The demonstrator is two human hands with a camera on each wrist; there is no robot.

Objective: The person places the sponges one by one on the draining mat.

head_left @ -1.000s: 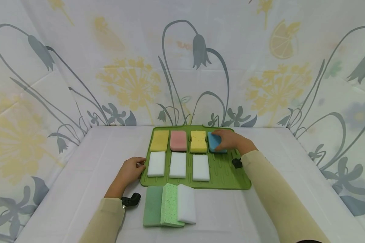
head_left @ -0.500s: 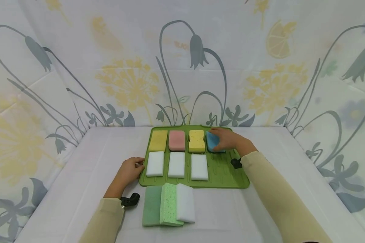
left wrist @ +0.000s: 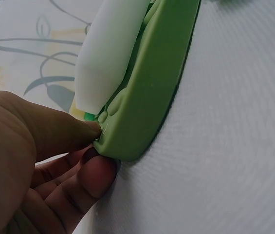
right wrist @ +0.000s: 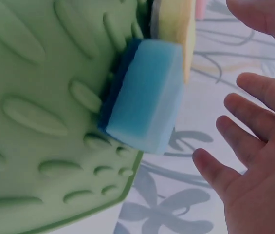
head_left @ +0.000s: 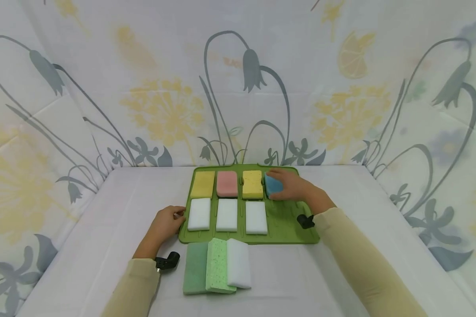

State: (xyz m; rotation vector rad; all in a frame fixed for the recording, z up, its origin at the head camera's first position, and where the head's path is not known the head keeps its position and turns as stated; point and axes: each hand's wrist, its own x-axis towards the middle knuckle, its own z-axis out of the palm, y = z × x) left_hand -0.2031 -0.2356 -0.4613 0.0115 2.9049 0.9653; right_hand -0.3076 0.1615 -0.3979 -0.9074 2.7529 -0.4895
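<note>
My left hand (head_left: pixel 164 226) pinches the left edge of a green ribbed draining mat (head_left: pixel 289 222); in the left wrist view the thumb (left wrist: pixel 79 132) is on top of the raised rim and fingers are underneath. Over the mat's back right part is my right hand (head_left: pixel 295 187), just above a blue sponge (head_left: pixel 272 186). The right wrist view shows its fingers spread, apart from the sponge (right wrist: pixel 147 95), which lies dark side down on the mat. Left of it in the back row are a yellow sponge (head_left: pixel 252 185), a pink sponge (head_left: pixel 227 184) and a mustard-yellow sponge (head_left: pixel 202 185).
Three white sponges form the mat's front row: left (head_left: pixel 199 214), middle (head_left: pixel 227 215) and right (head_left: pixel 256 218). Before the mat, a dark green sponge (head_left: pixel 195 268), a speckled light green sponge (head_left: pixel 218 266) and a white sponge (head_left: pixel 239 264) overlap on the white tablecloth (head_left: pixel 293 281). A patterned curtain (head_left: pixel 321 97) stands behind.
My right hand has let go of the blue sponge and opened its fingers, which stays in the back row. The left hand holds the same edge. The head view has shifted slightly.
</note>
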